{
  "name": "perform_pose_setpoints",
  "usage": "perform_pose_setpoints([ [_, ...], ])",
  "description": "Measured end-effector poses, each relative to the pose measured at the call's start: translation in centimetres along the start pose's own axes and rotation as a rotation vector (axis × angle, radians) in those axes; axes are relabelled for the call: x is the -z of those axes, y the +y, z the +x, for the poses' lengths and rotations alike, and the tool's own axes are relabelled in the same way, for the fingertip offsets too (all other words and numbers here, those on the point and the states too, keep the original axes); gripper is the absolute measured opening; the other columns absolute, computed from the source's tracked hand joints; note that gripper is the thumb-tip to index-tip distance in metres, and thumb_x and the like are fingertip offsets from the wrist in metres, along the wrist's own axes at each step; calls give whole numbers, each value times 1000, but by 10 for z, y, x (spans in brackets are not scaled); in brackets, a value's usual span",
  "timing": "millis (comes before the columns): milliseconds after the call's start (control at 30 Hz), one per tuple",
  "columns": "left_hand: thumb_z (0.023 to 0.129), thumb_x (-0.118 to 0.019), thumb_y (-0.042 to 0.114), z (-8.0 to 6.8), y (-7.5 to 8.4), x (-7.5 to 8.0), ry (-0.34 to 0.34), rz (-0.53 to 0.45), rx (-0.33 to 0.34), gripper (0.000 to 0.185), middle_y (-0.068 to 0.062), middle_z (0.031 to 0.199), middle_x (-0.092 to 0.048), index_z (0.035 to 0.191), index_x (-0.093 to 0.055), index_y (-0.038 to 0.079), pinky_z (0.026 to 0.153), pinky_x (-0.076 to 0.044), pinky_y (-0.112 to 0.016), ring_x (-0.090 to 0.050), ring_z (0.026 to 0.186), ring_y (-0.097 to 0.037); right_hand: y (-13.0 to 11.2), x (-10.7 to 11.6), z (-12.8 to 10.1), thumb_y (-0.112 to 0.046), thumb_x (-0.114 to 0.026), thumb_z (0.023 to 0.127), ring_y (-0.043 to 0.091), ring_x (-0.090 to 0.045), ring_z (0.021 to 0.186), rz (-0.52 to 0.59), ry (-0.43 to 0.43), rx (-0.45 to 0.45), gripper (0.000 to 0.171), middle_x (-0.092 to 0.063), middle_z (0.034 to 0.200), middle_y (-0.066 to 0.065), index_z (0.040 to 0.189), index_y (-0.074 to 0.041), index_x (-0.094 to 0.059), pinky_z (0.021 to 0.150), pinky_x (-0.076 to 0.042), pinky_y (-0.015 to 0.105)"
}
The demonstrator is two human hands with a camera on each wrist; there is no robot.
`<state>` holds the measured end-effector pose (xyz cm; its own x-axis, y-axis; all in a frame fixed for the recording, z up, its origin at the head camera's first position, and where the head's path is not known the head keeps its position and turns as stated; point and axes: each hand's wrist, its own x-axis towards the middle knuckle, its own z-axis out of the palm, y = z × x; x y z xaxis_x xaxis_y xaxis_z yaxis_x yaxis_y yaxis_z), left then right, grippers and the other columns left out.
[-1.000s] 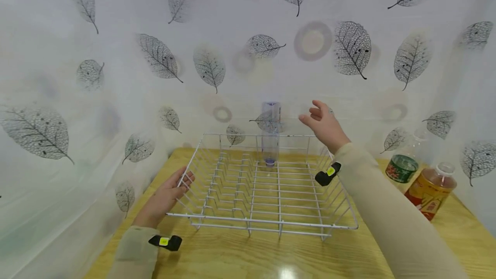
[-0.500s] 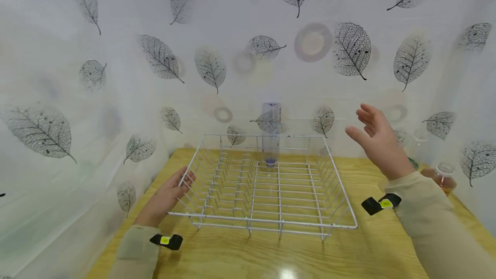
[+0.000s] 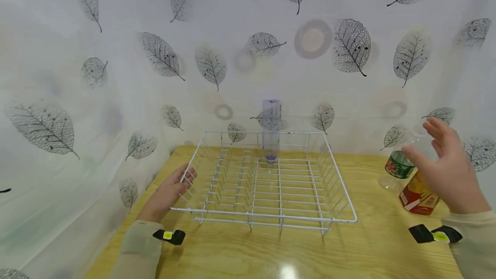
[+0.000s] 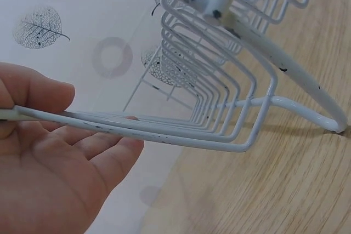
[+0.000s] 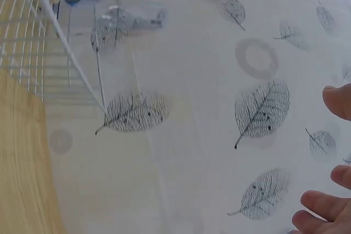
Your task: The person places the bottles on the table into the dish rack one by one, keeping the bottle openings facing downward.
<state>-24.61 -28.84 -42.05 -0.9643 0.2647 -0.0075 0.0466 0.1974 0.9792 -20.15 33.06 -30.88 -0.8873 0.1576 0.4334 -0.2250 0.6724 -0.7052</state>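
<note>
Head view: a person's left hand (image 3: 167, 193) grips the rim of a white wire dish rack (image 3: 267, 221) at the rack's 9 o'clock side, steadying it on a wooden table (image 3: 348, 253). The left wrist view shows the thumb (image 4: 38, 89) lying over the rim wire and the fingers (image 4: 104, 152) curled beneath it. One clear bottle (image 3: 271, 130) stands upside down, cap end low, in the rack's 12 o'clock row. The right hand (image 3: 449, 171) hangs in the air with fingers spread and holding nothing, at 3 o'clock from the rack and just in front of two more bottles: a clear one with a green label (image 3: 399, 165) and an amber one with a red label (image 3: 418, 193), standing side by side on the table. By appearances the step in hand is a reach for one of these bottles. The next move would call for closing the fingers round a single bottle's body without knocking its neighbour.
</note>
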Motion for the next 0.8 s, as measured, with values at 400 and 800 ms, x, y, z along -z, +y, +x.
perform_pose_setpoints([
  [400,104,-35,-2,1,0,-1,1,17,-13,68,-26,162,-21,162,-1,3,118,-21,-56,-25,147,-42,89,27,-18,-19,-60,101,19,-13,154,-39,332,-223,77,-15,168,4,164,-26,-15,122,-10,32],
  [800,105,-35,-1,2,0,0,11,11,-4,67,-26,162,-20,162,0,3,119,-21,-55,-24,147,-41,157,-1,-33,-28,-53,105,24,-5,154,111,113,-317,85,-2,168,17,163,-23,8,122,-12,37],
])
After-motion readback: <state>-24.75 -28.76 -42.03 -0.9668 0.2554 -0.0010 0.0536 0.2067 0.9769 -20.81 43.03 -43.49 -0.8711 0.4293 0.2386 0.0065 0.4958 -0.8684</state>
